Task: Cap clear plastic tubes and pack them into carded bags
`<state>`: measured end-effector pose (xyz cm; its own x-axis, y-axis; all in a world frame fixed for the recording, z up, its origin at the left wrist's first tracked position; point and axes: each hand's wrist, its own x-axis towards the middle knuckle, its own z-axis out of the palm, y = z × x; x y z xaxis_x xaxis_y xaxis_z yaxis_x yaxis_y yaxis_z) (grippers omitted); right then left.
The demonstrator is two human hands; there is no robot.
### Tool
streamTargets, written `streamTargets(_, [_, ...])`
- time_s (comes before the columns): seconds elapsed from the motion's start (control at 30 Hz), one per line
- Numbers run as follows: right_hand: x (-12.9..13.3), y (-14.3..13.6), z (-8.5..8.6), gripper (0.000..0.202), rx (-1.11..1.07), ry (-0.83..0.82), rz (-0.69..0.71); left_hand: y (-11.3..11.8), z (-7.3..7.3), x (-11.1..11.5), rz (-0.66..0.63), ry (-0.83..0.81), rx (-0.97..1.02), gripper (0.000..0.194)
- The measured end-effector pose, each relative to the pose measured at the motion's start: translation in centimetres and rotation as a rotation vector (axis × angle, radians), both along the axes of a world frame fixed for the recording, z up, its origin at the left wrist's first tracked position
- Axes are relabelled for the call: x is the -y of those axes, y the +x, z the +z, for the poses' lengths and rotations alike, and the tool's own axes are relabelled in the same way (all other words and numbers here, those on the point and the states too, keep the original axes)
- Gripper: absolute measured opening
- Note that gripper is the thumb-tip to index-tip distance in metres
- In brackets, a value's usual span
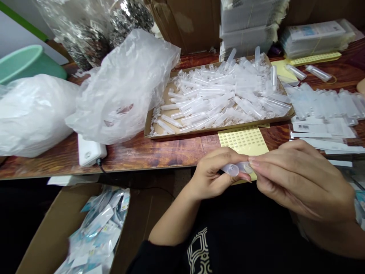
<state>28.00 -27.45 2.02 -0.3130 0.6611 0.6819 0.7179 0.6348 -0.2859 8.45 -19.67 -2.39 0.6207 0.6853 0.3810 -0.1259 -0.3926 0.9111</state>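
Two frosted plastic tubes (231, 170) lie side by side in my left hand (209, 173), its thumb and fingers closed round them with their round ends facing me. My right hand (305, 177) is pinched against the end of the right-hand tube. Whatever its fingertips hold is hidden. Under and behind the hands, a yellow sheet of small oval stickers (242, 142) hangs over the table's front edge. Beyond it, a shallow cardboard tray (168, 135) is heaped with clear plastic tubes (211, 93).
White plastic bags (125, 83) and a white power adapter (90, 150) are on the left. A green basin (31, 62) stands behind. Packed sleeves (325, 102) and loose tubes (318, 72) lie at right. Below the table edge, a cardboard box (54, 224) holds packets.
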Motion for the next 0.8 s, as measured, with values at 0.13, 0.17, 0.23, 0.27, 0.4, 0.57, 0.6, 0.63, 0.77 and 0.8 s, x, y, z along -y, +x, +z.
streamTargets(0.13, [0.0,0.2,0.3,0.014,0.073,0.0,0.024,0.0,0.0,0.1,0.024,0.013,-0.039,0.024])
streamTargets(0.17, [0.0,0.2,0.3,0.014,0.084,-0.001,0.02,0.0,0.0,0.1,0.027,0.008,-0.051,0.025])
streamTargets(0.23, [0.1,0.2,0.4,0.015,0.105,-0.005,0.007,0.0,0.0,0.0,0.023,0.0,-0.055,0.025])
streamTargets(0.27, [0.2,0.1,0.3,0.016,0.107,-0.007,-0.011,0.0,-0.1,0.0,0.019,-0.002,-0.047,0.022])
streamTargets(0.4, [0.7,-0.1,-0.1,0.021,0.133,-0.017,-0.023,0.1,-0.5,-0.2,0.001,0.032,0.03,0.013])
streamTargets(0.57, [0.9,0.5,-1.3,0.028,0.114,-0.025,0.079,0.9,-1.6,0.0,-0.013,0.128,0.187,0.016])
streamTargets(0.6, [0.8,0.6,-1.6,0.028,0.07,-0.013,0.117,1.0,-1.8,0.0,-0.017,0.129,0.2,0.016])
streamTargets(0.63, [0.6,0.7,-1.9,0.028,0.01,0.0,0.147,1.1,-2.0,0.1,-0.021,0.124,0.204,0.015])
streamTargets(0.77, [-0.2,0.3,-2.8,0.031,-0.234,-0.013,0.189,1.3,-2.5,0.1,-0.052,0.094,0.189,0.013])
streamTargets(0.8, [-0.4,0.2,-3.0,0.033,-0.279,-0.036,0.196,1.3,-2.5,0.0,-0.063,0.083,0.188,0.014])
